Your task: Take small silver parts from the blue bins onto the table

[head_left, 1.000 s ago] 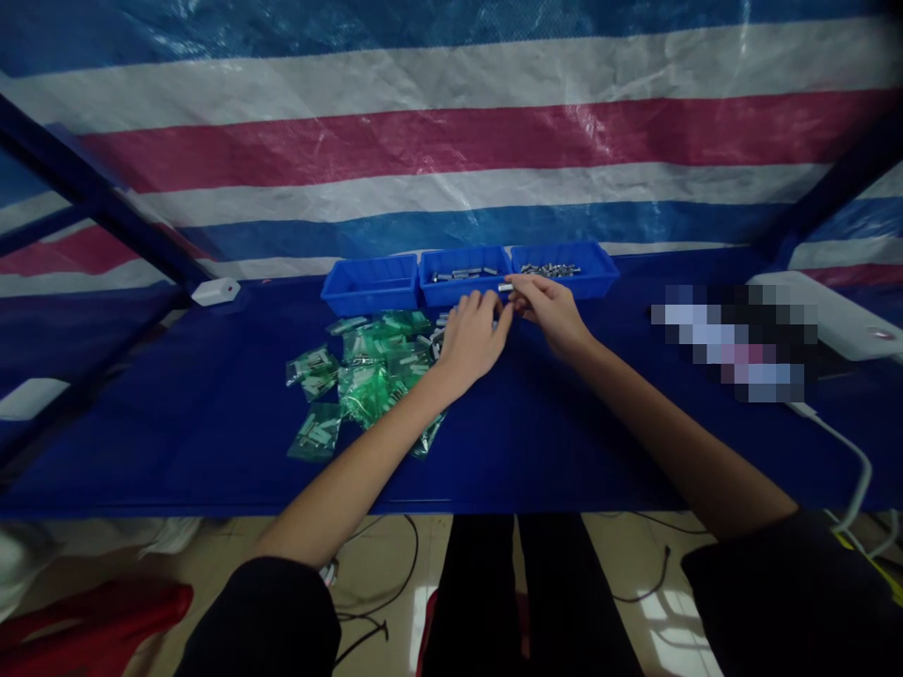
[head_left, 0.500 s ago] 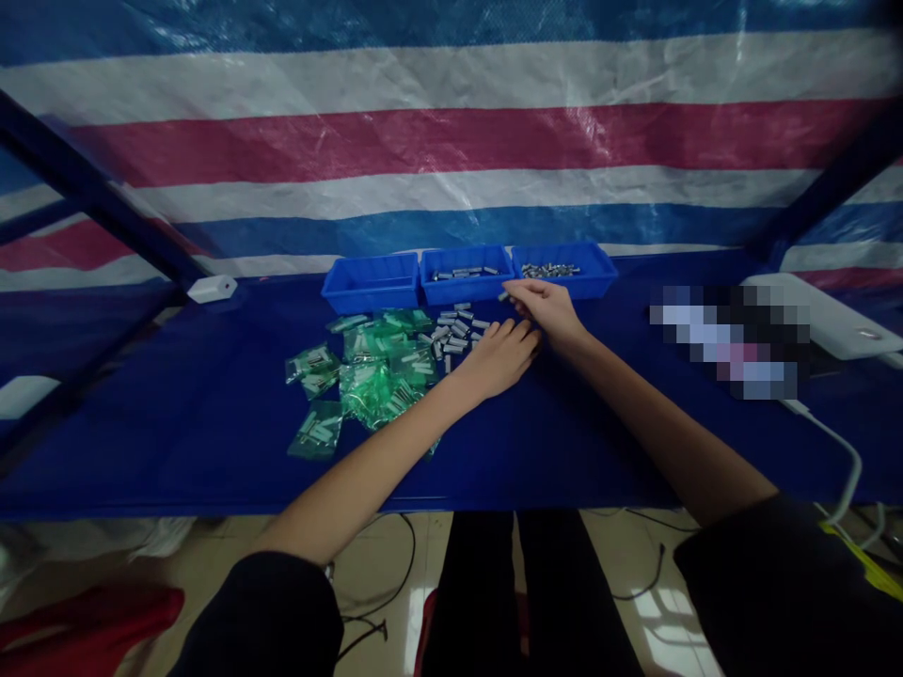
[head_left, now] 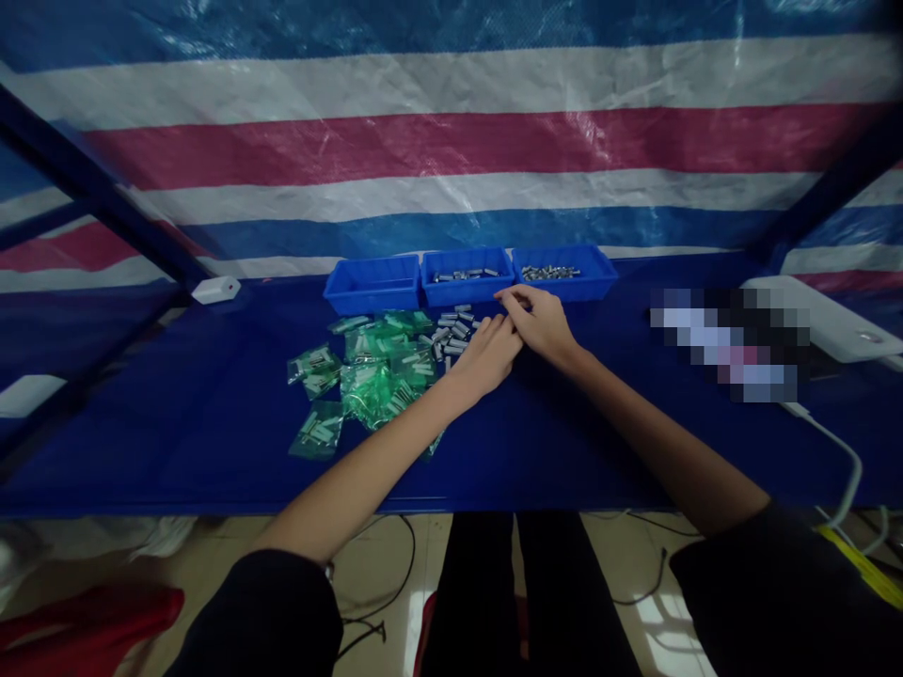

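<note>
both hands meet at the middle of the blue bench (head_left: 212,414), just in front of three blue trays. the left hand (head_left: 486,355) lies low with its fingers on the edge of a loose scatter of small metal pins (head_left: 451,334); whether its grip is closed on one i cannot tell. the right hand (head_left: 540,322) sits just beside it, touching it, thumb and forefinger pinched together near the middle tray (head_left: 466,279); something tiny may be between them, but it is too small to make out. the right tray (head_left: 564,273) also holds metal bits, the left tray (head_left: 372,285) looks bare. a heap of green plastic bags (head_left: 373,371) lies left of the pins. the pins look stiff, light and smooth, likely to roll or slip, so a fingertip pinch across the middle of one seems best.
</note>
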Demonstrator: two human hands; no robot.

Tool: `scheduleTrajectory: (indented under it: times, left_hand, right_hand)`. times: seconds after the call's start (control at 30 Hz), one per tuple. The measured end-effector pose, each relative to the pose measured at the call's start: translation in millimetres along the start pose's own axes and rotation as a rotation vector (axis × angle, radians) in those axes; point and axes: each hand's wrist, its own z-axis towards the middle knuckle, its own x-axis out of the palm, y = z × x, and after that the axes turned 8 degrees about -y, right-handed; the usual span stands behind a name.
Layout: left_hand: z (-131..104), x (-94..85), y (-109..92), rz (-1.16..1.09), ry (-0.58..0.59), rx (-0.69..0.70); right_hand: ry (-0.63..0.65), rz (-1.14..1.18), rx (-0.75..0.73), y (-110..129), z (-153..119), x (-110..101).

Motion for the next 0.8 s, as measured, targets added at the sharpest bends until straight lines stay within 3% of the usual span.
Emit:
scheduleTrajectory:
  times: [0.2, 0.47, 0.8]
  left_hand:
    - [-2, -3.4, -6, 0.163, -0.084, -0.082]
    - [-2, -11.5, -4, 0.176, -0.098, -0.359]
    - [0, -6.6, 3, 0.022, -0.049, -0.252]
  right_hand:
    - [0.128, -0.302, 0.087, 7, -3, -7]
    - [0.241, -0.505, -0.006, 7, -6, -6]
    - [0.350, -0.618, -0.159, 6, -7, -9]
